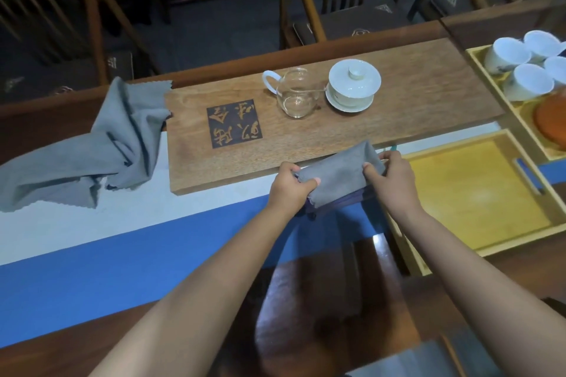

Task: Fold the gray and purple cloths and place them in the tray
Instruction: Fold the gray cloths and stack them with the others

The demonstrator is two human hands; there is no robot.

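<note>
A folded gray cloth (337, 174) lies on top of a purple cloth (333, 203), whose edge shows beneath it, at the near edge of a wooden tea board (398, 119). The left hand (289, 190) pinches the stack's left end, thumb on top and fingers (292, 169) curled under; the right hand (390, 176) grips the right end the same way. Just to the right sits an empty yellow wooden tray (477, 193) with a slot handle. The board bears a dark square panel (234, 123) of carved Chinese characters, seen upside down and not readable. Farther back on it stand a glass pitcher (295, 96) and a white lidded gaiwan (353, 86). A second, unfolded gray cloth (92, 156) lies crumpled at the left on the table (122, 254). White teacups (526, 64) rest in another tray at the far right.
</note>
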